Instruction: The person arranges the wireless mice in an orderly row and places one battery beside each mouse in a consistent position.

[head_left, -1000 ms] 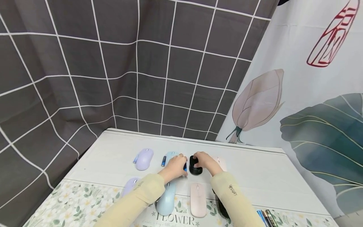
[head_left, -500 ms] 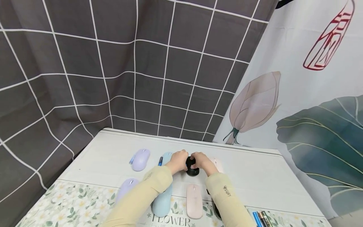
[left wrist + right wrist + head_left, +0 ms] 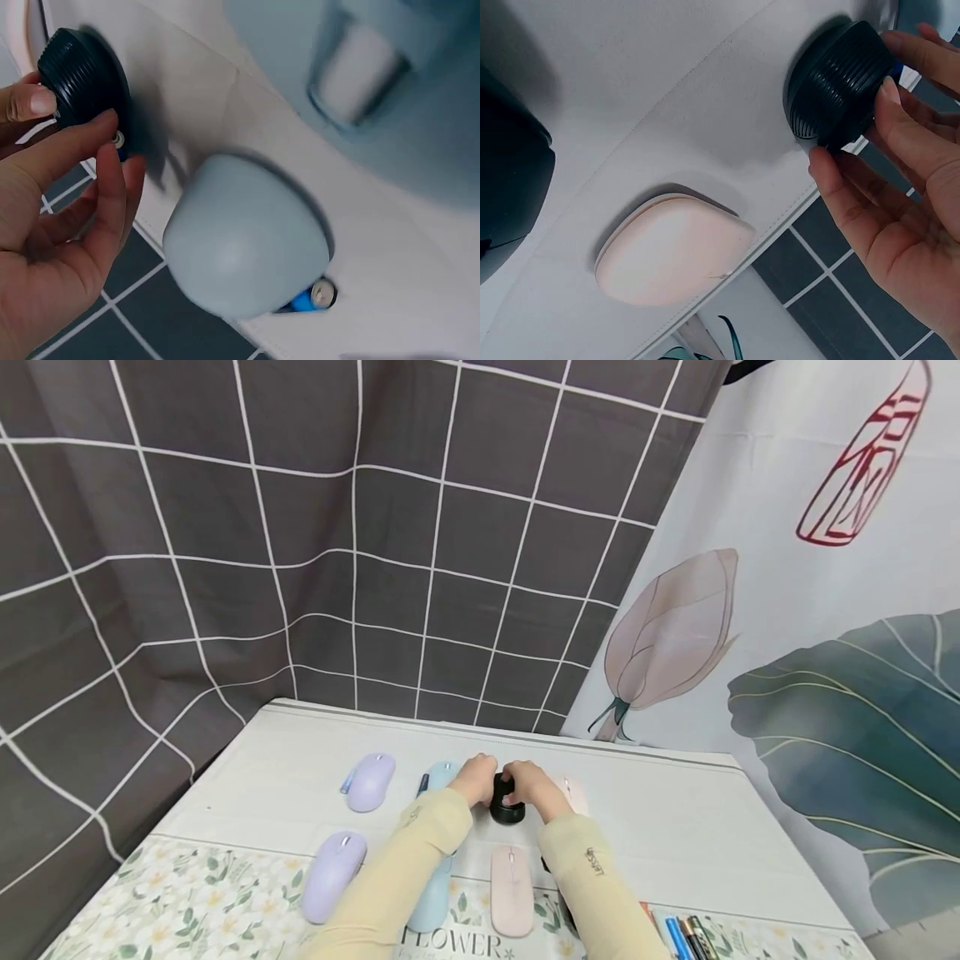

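My right hand (image 3: 534,783) grips a black mouse (image 3: 832,90) by its sides, tilted up off its flat position at the back of the table. Close against it on the left, my left hand (image 3: 477,779) pinches a small blue battery (image 3: 119,140), whose metal end shows between the fingertips; the rest is hidden by them. The battery is right at the black mouse. Beside the left hand lies a light blue mouse (image 3: 244,240), with another blue battery (image 3: 322,294) next to it. A pale pink mouse (image 3: 676,251) lies to the right of the right hand.
Two purple mice, one far (image 3: 371,782) and one near (image 3: 334,877), lie at left. Another light blue mouse (image 3: 432,897) and a pink mouse (image 3: 512,893) lie in front. A dark mouse (image 3: 567,914) is mostly behind the right sleeve. Several slim cylinders (image 3: 686,937) lie front right.
My left hand, with the battery, has moved right and up against the black mouse. My right hand keeps its grip on the mouse. The head view has shifted slightly.
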The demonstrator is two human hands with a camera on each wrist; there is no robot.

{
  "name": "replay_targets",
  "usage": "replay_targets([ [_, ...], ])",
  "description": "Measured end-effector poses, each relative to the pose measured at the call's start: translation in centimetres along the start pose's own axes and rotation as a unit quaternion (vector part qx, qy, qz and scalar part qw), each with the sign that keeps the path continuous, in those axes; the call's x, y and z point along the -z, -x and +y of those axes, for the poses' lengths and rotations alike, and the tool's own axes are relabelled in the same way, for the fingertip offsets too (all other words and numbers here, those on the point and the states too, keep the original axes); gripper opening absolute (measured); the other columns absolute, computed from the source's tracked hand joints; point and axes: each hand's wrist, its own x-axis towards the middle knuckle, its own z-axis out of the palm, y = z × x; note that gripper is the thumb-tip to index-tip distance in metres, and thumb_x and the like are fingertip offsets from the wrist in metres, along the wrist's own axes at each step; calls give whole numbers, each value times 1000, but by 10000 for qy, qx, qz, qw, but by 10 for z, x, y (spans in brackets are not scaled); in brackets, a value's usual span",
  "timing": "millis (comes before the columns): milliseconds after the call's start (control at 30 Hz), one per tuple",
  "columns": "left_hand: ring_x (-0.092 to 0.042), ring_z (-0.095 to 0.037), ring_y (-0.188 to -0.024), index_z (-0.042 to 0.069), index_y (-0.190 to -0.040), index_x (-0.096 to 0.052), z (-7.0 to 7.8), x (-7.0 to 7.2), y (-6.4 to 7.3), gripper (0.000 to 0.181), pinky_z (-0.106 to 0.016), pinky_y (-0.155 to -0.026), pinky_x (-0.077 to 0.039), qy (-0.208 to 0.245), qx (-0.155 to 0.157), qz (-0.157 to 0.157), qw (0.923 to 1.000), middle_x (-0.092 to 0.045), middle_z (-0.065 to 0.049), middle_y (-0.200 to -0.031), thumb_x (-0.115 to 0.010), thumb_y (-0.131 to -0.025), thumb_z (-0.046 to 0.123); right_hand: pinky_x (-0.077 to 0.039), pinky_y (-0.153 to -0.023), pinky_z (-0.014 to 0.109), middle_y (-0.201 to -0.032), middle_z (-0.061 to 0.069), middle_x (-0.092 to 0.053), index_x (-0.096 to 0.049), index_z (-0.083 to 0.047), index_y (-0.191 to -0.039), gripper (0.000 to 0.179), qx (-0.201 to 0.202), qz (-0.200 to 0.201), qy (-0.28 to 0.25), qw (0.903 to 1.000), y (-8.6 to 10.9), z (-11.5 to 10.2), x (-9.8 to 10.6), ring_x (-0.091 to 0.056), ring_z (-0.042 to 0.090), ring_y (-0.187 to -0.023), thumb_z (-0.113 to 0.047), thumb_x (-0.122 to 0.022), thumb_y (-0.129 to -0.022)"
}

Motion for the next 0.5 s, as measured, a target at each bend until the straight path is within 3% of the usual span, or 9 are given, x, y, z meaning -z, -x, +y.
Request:
replay_targets([
  [167, -52, -24, -81, -7, -100, -61, -3, -3, 2, 44, -33, -73, -54, 523, 498, -85, 9974, -59, -19, -99, -74, -60, -17, -50, -94, 42, -105, 17, -67, -66, -1, -102, 32, 9, 16, -93, 10000, -1, -4, -2, -61, 31, -101, -8, -79, -73],
  [267, -55, -27, -80, -9, -100, -61, -4, -5, -1, 41, -35, -73, -54, 783, 756, -166, 9939, -61, -22, -100, -73, -62, -16, -51, -92, 42, -104, 16, -67, -66, -1, -100, 32, 11, -5, -116, 9999, -1, -6, -3, -62, 29, -98, -8, -79, -73],
  [400, -61, -30, -75, -9, -95, -62, -18, -26, -26, 26, -36, -69, -56, 940, 887, -52, 9916, -65, -22, -93, -69, -69, -11, -51, -92, 41, -103, 15, -67, -66, -2, -99, 30, 31, 38, -52, 10000, -2, -5, -4, -62, 29, -98, -9, -79, -73],
  [433, -61, -26, -71, -8, -91, -63, -30, -41, -41, 19, -32, -65, -55, 969, 707, 146, 9927, -65, -19, -88, -66, -72, -6, -50, -92, 41, -104, 15, -67, -66, -2, -100, 31, 23, 54, -38, 10000, -2, -4, -4, -62, 30, -99, -9, -79, -73],
  [500, -60, -25, -69, -7, -89, -63, -37, -51, -52, 16, -31, -63, -54, 1003, 707, 259, 9921, -66, -18, -84, -63, -74, -4, -50, -93, 42, -104, 15, -67, -66, -2, -101, 31, 24, 77, 14, 10000, -2, -3, -3, -62, 30, -101, -9, -79, -73],
])
